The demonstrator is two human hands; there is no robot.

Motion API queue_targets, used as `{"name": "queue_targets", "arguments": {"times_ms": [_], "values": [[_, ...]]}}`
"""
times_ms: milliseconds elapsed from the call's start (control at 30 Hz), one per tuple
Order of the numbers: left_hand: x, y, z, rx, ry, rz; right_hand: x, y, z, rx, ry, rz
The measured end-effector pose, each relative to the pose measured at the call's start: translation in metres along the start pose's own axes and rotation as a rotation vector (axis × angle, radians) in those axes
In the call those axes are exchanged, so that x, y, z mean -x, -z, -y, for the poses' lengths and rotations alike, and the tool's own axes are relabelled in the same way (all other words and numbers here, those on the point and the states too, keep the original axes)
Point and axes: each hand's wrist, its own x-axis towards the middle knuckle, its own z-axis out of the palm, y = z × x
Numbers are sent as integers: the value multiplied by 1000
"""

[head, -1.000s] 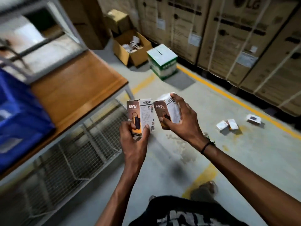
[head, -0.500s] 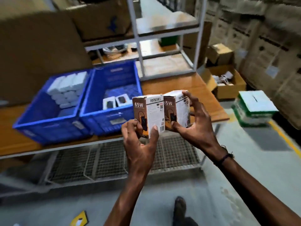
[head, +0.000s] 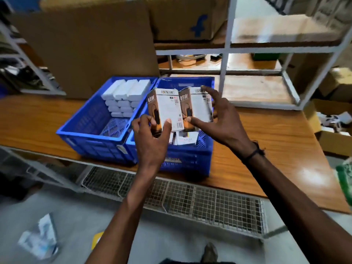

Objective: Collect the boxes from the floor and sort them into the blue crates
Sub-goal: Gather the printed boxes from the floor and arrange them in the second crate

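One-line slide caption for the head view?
Left hand and right hand each hold a 65W box over the right blue crate.

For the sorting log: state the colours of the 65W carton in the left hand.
Head view: the 65W carton is white with a brown and orange side panel.

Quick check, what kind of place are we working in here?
Probably a warehouse or stockroom: metal shelving holding cardboard cartons, and two blue crates of small boxed goods on a wooden bench.

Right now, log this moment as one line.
left hand grips 65W box | right hand grips second 65W box | over right blue crate
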Motion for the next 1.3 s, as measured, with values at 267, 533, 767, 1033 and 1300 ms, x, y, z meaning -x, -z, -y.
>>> {"name": "queue_targets", "arguments": {"times_ms": [267,533,767,1033,1300], "values": [[-55,-21,57,-179,188,217,-55,-65,-35,161,-120,199],[-81,-30,102,-349,239,489,-62,-110,-54,296,-260,319],[-93,-31,122,-453,78,454,-61,-124,-47,479,-291,299],[-103,-36,103,-72,-132,480,-36,-104,-23,425,-394,-57],[-52,-81,63,203,-371,736,62,-61,-5,294,-687,-384]]}}
